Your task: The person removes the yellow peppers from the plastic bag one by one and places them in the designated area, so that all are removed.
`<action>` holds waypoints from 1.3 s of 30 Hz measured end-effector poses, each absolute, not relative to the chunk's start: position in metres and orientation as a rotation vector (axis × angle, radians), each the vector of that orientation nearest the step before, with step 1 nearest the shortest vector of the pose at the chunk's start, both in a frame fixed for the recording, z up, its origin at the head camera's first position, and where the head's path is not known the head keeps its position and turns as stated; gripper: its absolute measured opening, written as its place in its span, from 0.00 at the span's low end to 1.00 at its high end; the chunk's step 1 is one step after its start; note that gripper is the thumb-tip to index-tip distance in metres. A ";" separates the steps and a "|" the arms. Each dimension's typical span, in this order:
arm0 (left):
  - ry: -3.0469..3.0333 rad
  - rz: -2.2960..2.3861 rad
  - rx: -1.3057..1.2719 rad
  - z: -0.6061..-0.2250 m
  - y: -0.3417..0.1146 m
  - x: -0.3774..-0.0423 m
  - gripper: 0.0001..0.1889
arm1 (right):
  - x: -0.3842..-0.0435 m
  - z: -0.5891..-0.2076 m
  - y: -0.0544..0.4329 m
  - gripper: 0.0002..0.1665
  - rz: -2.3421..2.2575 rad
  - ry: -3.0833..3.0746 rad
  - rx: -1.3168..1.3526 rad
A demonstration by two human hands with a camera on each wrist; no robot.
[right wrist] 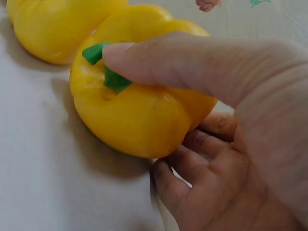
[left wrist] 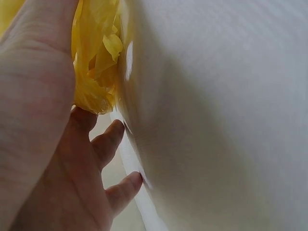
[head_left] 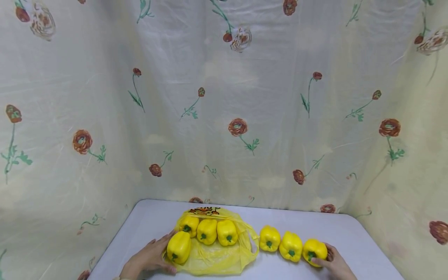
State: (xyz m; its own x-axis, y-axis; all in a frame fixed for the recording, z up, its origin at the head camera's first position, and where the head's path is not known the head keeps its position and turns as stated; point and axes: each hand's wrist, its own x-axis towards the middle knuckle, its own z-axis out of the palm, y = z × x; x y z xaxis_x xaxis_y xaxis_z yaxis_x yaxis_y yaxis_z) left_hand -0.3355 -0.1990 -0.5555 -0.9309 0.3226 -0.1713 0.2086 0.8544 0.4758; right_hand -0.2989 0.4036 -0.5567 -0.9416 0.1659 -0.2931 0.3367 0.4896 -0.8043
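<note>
My right hand (head_left: 336,265) holds the rightmost yellow bell pepper (head_left: 316,249) on the table. In the right wrist view its thumb (right wrist: 163,60) lies over the green stem (right wrist: 115,79), with the other fingers curled behind the pepper. At the left, my left hand (head_left: 150,254) rests beside a yellow plastic bag (head_left: 210,258), fingers spread around the near-left bell pepper (head_left: 179,247). The left wrist view shows those fingers (left wrist: 108,144) apart, next to the crumpled bag edge (left wrist: 96,72). Several bell peppers sit within the bag's outline; whether film covers them all is unclear.
Two more yellow bell peppers, one by the bag handle (head_left: 269,238) and one in the middle (head_left: 291,246), line up with the held one. The white table (head_left: 154,214) has rounded far corners. Flower-printed curtains (head_left: 273,155) enclose it at the back and sides.
</note>
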 end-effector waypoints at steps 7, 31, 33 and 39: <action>2.772 0.695 0.388 -0.556 -0.199 -0.336 0.68 | -0.302 -0.560 0.406 0.71 -1.468 2.515 0.453; 2.782 0.672 0.397 -0.557 -0.200 -0.335 0.68 | -0.302 -0.556 0.403 0.72 -1.428 2.508 0.457; 2.782 0.674 0.397 -0.557 -0.200 -0.335 0.68 | -0.302 -0.555 0.402 0.72 -1.426 2.509 0.456; 2.785 0.672 0.393 -0.557 -0.199 -0.337 0.67 | -0.302 -0.556 0.403 0.71 -1.424 2.513 0.438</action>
State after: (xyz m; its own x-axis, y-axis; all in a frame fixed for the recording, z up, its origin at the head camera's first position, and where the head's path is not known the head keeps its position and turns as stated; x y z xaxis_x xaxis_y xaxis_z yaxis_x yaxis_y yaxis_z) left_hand -0.3365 -0.1992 -0.5566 -0.9326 0.3151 -0.1762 0.2001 0.8574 0.4742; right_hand -0.3015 0.4031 -0.5557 -0.9315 0.1487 -0.3319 0.3611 0.4860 -0.7959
